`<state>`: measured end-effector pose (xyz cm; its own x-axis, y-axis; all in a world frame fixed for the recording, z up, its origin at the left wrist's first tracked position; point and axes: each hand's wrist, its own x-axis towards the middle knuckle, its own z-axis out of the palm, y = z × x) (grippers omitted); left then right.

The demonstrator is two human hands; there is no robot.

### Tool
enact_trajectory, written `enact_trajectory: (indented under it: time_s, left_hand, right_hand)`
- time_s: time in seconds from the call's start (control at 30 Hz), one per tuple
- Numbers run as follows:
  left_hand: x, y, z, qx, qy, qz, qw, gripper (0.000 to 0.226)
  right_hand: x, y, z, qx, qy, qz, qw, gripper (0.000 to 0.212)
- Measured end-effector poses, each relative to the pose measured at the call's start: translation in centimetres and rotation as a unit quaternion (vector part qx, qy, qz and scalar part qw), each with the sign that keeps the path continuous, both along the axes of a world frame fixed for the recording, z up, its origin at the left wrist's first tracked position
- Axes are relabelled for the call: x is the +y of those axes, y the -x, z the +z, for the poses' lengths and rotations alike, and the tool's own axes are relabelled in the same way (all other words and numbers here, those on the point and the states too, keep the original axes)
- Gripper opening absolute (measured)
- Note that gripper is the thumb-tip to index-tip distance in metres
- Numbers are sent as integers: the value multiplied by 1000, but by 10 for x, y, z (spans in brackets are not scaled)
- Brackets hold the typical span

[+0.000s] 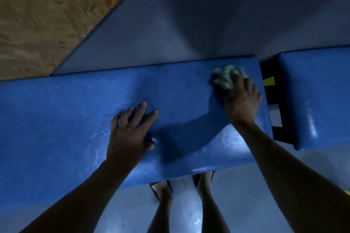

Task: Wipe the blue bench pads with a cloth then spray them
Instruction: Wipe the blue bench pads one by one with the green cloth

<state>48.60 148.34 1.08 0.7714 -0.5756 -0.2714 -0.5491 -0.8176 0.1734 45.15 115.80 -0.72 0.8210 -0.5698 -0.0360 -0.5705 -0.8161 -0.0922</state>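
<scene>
Bare forearms reach out over the long blue bench pad, the person's feet just showing under its near edge at 6 o'clock. Left hand rests near the middle, fingers spread and pressing into the padding. Right hand grips a crumpled pale cloth against the pad toward 2 o'clock, beside the gap before a second blue pad.
</scene>
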Motion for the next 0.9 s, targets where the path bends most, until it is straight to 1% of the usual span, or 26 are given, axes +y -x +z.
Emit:
enact_trajectory:
  time_s: [0.07, 0.1, 0.13, 0.17, 0.2, 0.23, 0.27, 0.33, 0.37, 0.4, 0.43, 0.47, 0.53, 0.57, 0.6, 0.63, 0.67, 0.7, 0.73, 0.8, 0.83, 0.87, 0.9]
  left_hand:
    - [-2, 1, -1, 11, -3, 11, 1000, 96]
    - [-2, 1, -1, 18, -10, 17, 1000, 97]
    - [-2, 1, -1, 23, -16, 19, 999, 98]
    - [-2, 1, -1, 26, -21, 18, 999, 98]
    - [-1, 1, -1, 29, -24, 16, 999, 99]
    - [-1, 0, -2, 30, -26, 12, 999, 98]
    - [0, -1, -3, 29, -27, 9, 999, 96]
    - [1, -2, -4, 21, -27, 7, 999, 92]
    - [0, -1, -3, 17, -25, 9, 1000, 92]
    - [-1, 0, -3, 15, -23, 13, 1000, 94]
    - [-2, 1, -2, 14, -21, 18, 1000, 96]
    - [-4, 3, -1, 14, -18, 21, 1000, 98]
    - [-6, 4, -1, 12, -13, 23, 1000, 99]
    - [-6, 3, -1, 10, -14, 22, 1000, 100]
    - [-7, 3, -1, 9, -19, 22, 1000, 101]
    - [-7, 3, -1, 9, -25, 24, 999, 103]
    - [-8, 3, -1, 11, -31, 26, 999, 104]
    - [-9, 3, 0, 15, -38, 25, 999, 105]
    - [-10, 3, 1, 18, -44, 23, 999, 105]
    - [-10, 2, 1, 23, -54, 14, 998, 102]
    - [-9, 1, 0, 23, -58, 11, 998, 100]
    - [-8, 1, 0, 20, -62, 13, 998, 97]
    - [-7, 1, 0, 15, -61, 15, 998, 95]
  right_hand:
    - [11, 1, -3, -18, -38, -153, 987, 58]
    - [30, -3, -6, -21, -46, -182, 982, 60]
    - [56, -6, -8, -24, -46, -169, 984, 60]
    - [86, -8, -10, -31, -49, -121, 991, 58]
    - [116, -8, -10, -33, -55, -52, 997, 55]
    - [142, -3, -8, -26, -62, 32, 997, 53]
    - [159, 3, -4, -16, -74, 123, 990, 52]
    - [152, 11, 2, -12, -88, 278, 956, 53]
    - [129, 12, 3, -12, -78, 334, 939, 54]
    - [102, 13, 2, -8, -54, 363, 930, 54]
    - [71, 17, -1, -5, -23, 351, 936, 54]
    - [38, 22, -5, 0, 8, 296, 955, 54]
    - [-15, 35, -3, 4, 30, 108, 994, 54]
    - [-28, 40, -1, -7, 20, 9, 1000, 56]
    - [-28, 40, -2, -18, 4, -80, 997, 57]
    - [-17, 36, -4, -29, -13, -147, 989, 58]
    - [3, 30, -6, -35, -25, -181, 983, 59]
    - [30, 24, -7, -39, -36, -177, 983, 57]
    - [62, 19, -8, -44, -51, -134, 989, 53]
    - [130, 20, -7, -26, -70, 29, 997, 50]
    - [155, 25, -3, -17, -83, 128, 988, 49]
    - [168, 30, -1, -14, -99, 213, 972, 48]
    - [163, 32, 0, -20, -107, 276, 955, 48]
